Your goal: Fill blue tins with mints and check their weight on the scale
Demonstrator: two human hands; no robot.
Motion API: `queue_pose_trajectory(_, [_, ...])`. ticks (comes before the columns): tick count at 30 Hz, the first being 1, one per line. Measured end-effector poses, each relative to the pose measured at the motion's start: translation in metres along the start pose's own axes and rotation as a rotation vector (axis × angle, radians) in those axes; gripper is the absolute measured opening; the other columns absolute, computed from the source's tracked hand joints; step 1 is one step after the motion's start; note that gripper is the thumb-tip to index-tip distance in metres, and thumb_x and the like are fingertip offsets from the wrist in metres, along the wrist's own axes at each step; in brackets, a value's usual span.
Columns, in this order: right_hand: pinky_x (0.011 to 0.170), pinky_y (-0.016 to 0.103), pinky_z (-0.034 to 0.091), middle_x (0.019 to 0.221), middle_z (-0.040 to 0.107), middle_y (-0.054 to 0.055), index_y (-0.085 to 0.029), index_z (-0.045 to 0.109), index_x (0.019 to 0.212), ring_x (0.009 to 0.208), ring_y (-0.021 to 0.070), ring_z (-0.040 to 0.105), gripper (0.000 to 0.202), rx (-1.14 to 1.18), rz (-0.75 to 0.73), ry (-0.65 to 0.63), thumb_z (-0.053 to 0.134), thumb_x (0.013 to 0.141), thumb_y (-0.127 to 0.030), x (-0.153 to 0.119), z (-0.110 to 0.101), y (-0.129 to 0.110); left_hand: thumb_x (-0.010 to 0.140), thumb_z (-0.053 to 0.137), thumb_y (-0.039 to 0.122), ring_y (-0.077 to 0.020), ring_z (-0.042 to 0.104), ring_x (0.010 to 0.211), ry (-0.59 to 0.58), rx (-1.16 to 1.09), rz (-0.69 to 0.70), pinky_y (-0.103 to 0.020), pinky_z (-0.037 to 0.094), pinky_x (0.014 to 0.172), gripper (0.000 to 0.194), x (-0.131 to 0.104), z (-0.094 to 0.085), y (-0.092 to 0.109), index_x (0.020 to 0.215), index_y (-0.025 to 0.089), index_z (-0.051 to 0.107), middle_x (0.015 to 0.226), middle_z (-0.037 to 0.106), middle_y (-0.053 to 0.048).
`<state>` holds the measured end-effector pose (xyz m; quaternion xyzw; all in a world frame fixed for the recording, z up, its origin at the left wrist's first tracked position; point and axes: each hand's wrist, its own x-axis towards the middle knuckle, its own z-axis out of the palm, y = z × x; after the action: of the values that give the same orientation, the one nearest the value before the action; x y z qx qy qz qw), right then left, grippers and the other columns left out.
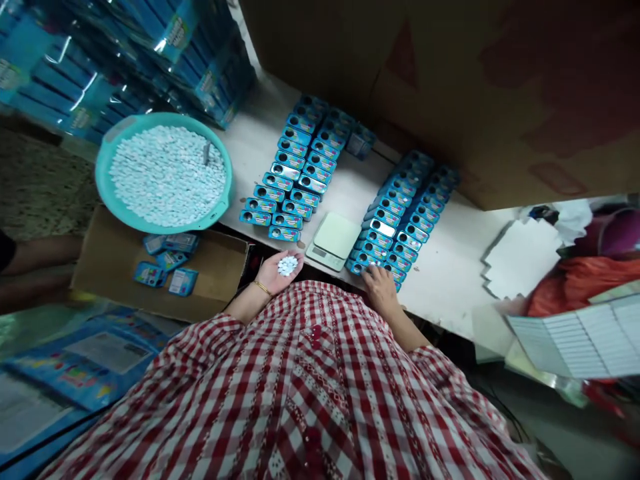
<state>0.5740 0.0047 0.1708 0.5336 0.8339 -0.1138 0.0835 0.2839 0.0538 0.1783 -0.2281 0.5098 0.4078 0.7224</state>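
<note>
My left hand (268,277) is cupped palm up just off the table's near edge, holding a small heap of pale blue-white candies (287,266). Over at the near end of the right-hand block of small blue tins (383,228), my right hand (381,289) rests with bent fingers on one tin; whether it grips it firmly is hard to see. Between the hands lies a pale flat weighing scale (334,235), with nothing on its plate. Another block of blue tins (290,160), standing in rows with dark round openings, is left of the scale.
A turquoise basin (228,200) full of candies, with a scoop in it, stands left. Below it, an open cardboard box (210,277) holds several blue packs. A large carton (440,100) borders the back. White sheets (523,257) lie right. Another person's limbs (45,260) show far left.
</note>
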Motion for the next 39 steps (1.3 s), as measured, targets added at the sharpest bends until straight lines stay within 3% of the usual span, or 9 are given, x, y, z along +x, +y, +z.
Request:
queue_pose_trajectory(7, [0.079,0.037,0.036,0.119,0.057,0.011,-0.021,0.061,0.109,0.098,0.0247,0.047,0.03,-0.049,-0.003,0.086,0.038,0.091,-0.017,0.01,0.024,-0.003,0.087,0.045,0.012,-0.0173,0.068,0.069,-0.005,0.057,-0.02,-0.027,0.057,0.063,0.022,-0.007,-0.002,-0.012,0.077,0.008,0.064,0.071,0.068,-0.012])
queue_pose_trajectory(10, [0.084,0.038,0.035,0.122,0.056,0.01,-0.021,0.064,0.099,0.104,0.0253,0.045,0.026,-0.077,-0.041,0.12,0.042,0.088,-0.015,0.004,0.01,-0.009,0.088,0.043,0.013,-0.0174,0.068,0.069,-0.011,0.039,-0.015,-0.027,0.058,0.062,0.024,-0.012,-0.008,-0.011,0.075,0.008,0.063,0.071,0.068,-0.012])
queue_pose_trajectory(13, [0.088,0.04,0.034,0.126,0.053,0.011,-0.02,0.065,0.096,0.109,0.0265,0.043,0.024,-0.049,-0.075,0.145,0.044,0.085,-0.012,0.004,-0.02,-0.019,0.089,0.042,0.014,-0.017,0.068,0.069,-0.01,0.003,0.0,-0.026,0.058,0.061,0.025,-0.015,-0.015,-0.009,0.075,0.009,0.063,0.072,0.068,-0.012])
queue_pose_trajectory(18, [0.079,0.036,0.036,0.123,0.055,0.012,-0.019,0.063,0.101,0.094,0.0239,0.049,0.027,-0.058,-0.145,0.117,0.042,0.086,-0.012,0.052,-0.054,-0.033,0.088,0.043,0.013,-0.017,0.068,0.068,-0.01,-0.058,0.019,-0.027,0.057,0.061,0.022,-0.017,-0.02,-0.011,0.077,0.01,0.062,0.072,0.068,-0.012])
queue_pose_trajectory(22, [0.076,0.037,0.037,0.122,0.056,0.013,-0.018,0.062,0.102,0.092,0.0242,0.051,0.028,-0.103,-0.19,0.096,0.04,0.087,-0.011,0.103,-0.047,-0.033,0.088,0.043,0.014,-0.0175,0.068,0.07,-0.028,-0.084,0.018,-0.028,0.057,0.063,0.021,-0.021,-0.018,-0.014,0.081,0.01,0.063,0.072,0.068,-0.012])
queue_pose_trajectory(26, [0.085,0.039,0.037,0.127,0.054,0.014,-0.017,0.06,0.111,0.105,0.0259,0.049,0.027,0.016,-0.171,0.143,0.042,0.091,-0.021,0.108,-0.04,-0.033,0.088,0.042,0.015,-0.018,0.068,0.073,-0.068,-0.067,0.017,-0.029,0.057,0.065,0.022,-0.024,-0.02,-0.014,0.088,0.01,0.064,0.075,0.069,-0.012])
queue_pose_trajectory(29, [0.09,0.038,0.038,0.124,0.056,0.013,-0.017,0.057,0.117,0.108,0.0246,0.048,0.032,0.143,-0.235,0.166,0.041,0.093,-0.03,0.093,-0.044,-0.055,0.088,0.041,0.015,-0.0189,0.068,0.075,-0.128,-0.023,-0.019,-0.031,0.056,0.068,0.024,-0.022,-0.022,-0.017,0.088,0.009,0.064,0.079,0.07,-0.013])
queue_pose_trajectory(34, [0.08,0.034,0.044,0.109,0.06,0.012,-0.014,0.056,0.116,0.093,0.0217,0.052,0.03,0.184,-0.506,-0.025,0.041,0.092,-0.022,0.083,-0.041,-0.118,0.088,0.038,0.012,-0.0132,0.061,0.051,-0.07,0.004,-0.098,-0.026,0.052,0.056,0.029,-0.015,-0.024,-0.026,0.068,0.011,0.059,0.056,0.062,-0.006])
queue_pose_trajectory(39, [0.074,0.031,0.044,0.1,0.058,0.011,-0.012,0.058,0.105,0.091,0.0196,0.05,0.024,0.2,-0.567,-0.144,0.039,0.091,-0.012,0.086,-0.034,-0.135,0.087,0.041,0.012,-0.0117,0.059,0.049,-0.038,-0.029,-0.138,-0.026,0.053,0.062,0.026,-0.017,-0.03,-0.028,0.066,0.012,0.057,0.052,0.059,-0.002])
